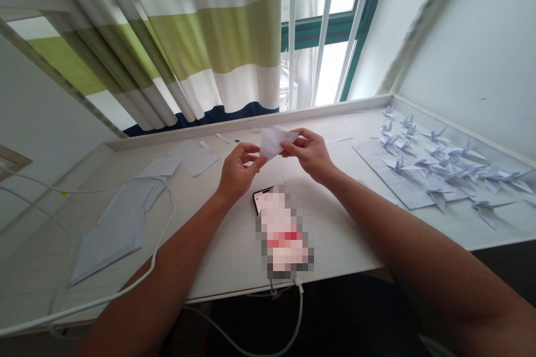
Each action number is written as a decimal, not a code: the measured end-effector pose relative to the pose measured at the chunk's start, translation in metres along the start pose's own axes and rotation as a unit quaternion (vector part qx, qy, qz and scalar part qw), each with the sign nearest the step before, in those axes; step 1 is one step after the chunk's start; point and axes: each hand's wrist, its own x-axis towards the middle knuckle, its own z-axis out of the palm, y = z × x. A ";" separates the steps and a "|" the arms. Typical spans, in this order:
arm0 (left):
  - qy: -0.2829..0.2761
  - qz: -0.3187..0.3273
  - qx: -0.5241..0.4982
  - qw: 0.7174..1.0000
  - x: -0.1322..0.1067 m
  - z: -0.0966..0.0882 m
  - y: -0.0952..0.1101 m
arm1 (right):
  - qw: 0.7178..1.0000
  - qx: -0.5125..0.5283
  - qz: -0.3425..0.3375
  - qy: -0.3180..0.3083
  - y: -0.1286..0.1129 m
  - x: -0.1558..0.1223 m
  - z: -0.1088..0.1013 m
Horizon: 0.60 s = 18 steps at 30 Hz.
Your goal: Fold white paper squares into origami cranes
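A small folded white paper (272,142) is held up between my two hands, above the middle of the white desk. My left hand (242,170) pinches its lower left edge between thumb and fingers. On the right side, my right hand (309,152) grips the paper, with the thumb laid on its face and the fingers behind. Below the hands a phone (282,228) lies on the desk, its screen blurred out. Several folded paper cranes (450,164) are gathered at the right, some standing on a printed sheet (408,189).
Stacks of white paper (111,240) lie at the left, with loose sheets (196,157) behind. A white cable (167,223) loops over my left forearm; another (299,312) plugs into the phone. A raised rim (251,121) borders the desk's back, below a striped curtain (234,39).
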 end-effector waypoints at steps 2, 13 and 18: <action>0.008 0.005 0.005 1.000 -0.001 0.001 0.000 | 1.000 0.002 -0.005 0.010 -0.001 0.001 0.000; -0.008 -0.032 0.009 0.999 -0.001 -0.001 -0.006 | 0.999 -0.025 -0.020 0.003 -0.007 -0.002 0.001; -0.009 -0.053 -0.021 0.998 0.002 -0.004 -0.006 | 1.000 -0.017 -0.019 0.010 -0.008 -0.002 0.001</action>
